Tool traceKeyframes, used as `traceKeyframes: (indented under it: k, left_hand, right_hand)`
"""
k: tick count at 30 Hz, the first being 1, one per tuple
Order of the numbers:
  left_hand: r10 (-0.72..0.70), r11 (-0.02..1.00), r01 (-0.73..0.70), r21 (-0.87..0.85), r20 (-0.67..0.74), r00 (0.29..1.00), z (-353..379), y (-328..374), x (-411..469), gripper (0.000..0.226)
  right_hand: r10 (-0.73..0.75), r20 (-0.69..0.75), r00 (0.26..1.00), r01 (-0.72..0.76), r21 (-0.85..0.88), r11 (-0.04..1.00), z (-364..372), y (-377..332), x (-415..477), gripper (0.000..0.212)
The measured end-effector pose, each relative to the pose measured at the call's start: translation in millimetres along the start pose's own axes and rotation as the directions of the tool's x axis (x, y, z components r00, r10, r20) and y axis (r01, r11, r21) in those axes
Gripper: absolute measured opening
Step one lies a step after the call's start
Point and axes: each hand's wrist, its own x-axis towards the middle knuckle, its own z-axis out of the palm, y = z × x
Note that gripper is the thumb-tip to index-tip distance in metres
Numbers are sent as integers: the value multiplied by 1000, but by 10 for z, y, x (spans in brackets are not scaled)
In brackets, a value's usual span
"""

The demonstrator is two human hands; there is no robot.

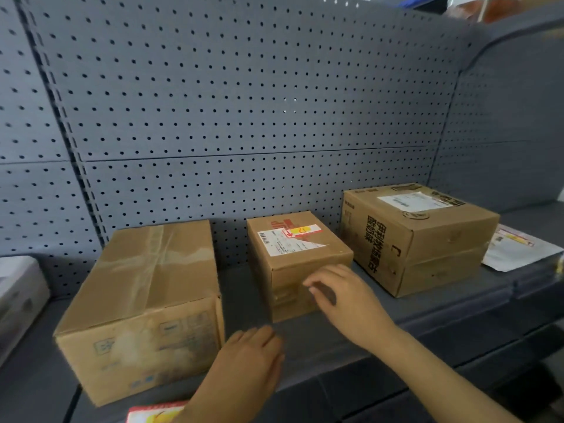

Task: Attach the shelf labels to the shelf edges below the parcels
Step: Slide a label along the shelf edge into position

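Below the left hand (253, 358), a label (154, 414) lies cut off at the frame's bottom, its long axis unclear. Right hand (345, 297) is loosely curled against the middle parcel (293, 257), holding nothing. Left's grip is hidden.

Large black Chinese characters are running down the side of the right box (418, 236) — too blurred to read — and shipping labels on the middle box (293, 261) are showing only an unreadable barcode.

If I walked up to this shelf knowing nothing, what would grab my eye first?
Probably the three brown cardboard parcels in a row on the grey shelf: a large box at left, a small box in the middle, and a stacked-looking box at right. Next, the two bare hands: the right hand reaches toward the small box's front, the left hand hovers just below. Behind everything stands a grey pegboard wall.
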Motion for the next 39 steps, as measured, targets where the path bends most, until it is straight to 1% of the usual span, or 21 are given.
traceKeyframes:
  k: [2,4,6,9,11,13,15,18,21,23,25,27,29,31,33,35,36,39]
  left_hand:
    - [-44,999,44,21,10,999,51,54,164,18]
    - [-93,995,91,45,31,995,76,109,296,19]
    - [-144,988,141,59,50,988,77,154,381,18]
    - [-218,975,215,60,56,974,76,219,431,17]
    - [-230,972,228,54,54,972,78,250,424,14]
    - [-232,972,229,55,54,971,73,258,411,10]
    - [-233,971,230,62,51,971,63,241,400,9]
    - [-237,971,234,53,50,970,59,212,394,11]
    - [-258,966,256,34,45,965,61,234,397,11]
    - [-278,961,277,29,51,959,63,269,404,12]
    - [-288,958,286,34,73,955,73,288,404,15]
    - [-286,958,284,31,89,954,77,291,403,16]
    - [-284,959,284,14,95,954,68,297,408,17]
    - [-286,958,287,4,101,953,48,311,400,17]
    - [-288,957,290,-1,107,952,33,330,388,17]
    - [-286,957,290,-21,117,951,29,347,372,15]
    - [-282,957,288,-32,123,952,32,356,363,14]
    - [-269,959,279,-53,142,953,50,385,325,13]
  right_hand:
    - [-1,-30,1000,2,38,999,-83,174,230,13]
    - [-17,-13,1000,17,22,1000,-129,317,464,16]
    - [-14,59,998,15,-11,1000,-131,433,700,27]
    - [13,238,971,-11,-8,1000,-22,567,1000,47]
    - [16,333,943,-6,-31,1000,48,615,1122,57]
    - [-5,372,928,34,-71,997,75,619,1145,62]
    - [-44,350,936,69,-57,996,51,616,1103,61]
    - [-127,330,936,111,66,992,-11,644,949,59]
    - [-220,338,915,192,113,975,-61,709,804,44]
    - [-263,287,921,231,142,963,-85,743,756,30]
    - [-288,230,930,248,190,950,-97,750,733,20]
    - [-302,177,937,261,220,940,-88,739,706,17]
    - [-298,58,953,282,195,940,-86,725,656,15]
    - [-289,-63,955,294,123,948,-109,703,594,15]
    - [-285,-99,953,294,92,951,-153,684,528,21]
    - [-286,-95,953,297,130,946,-176,679,452,19]
    - [-278,-81,957,289,170,942,-175,670,412,22]
    - [-231,17,973,213,327,921,-163,650,273,47]
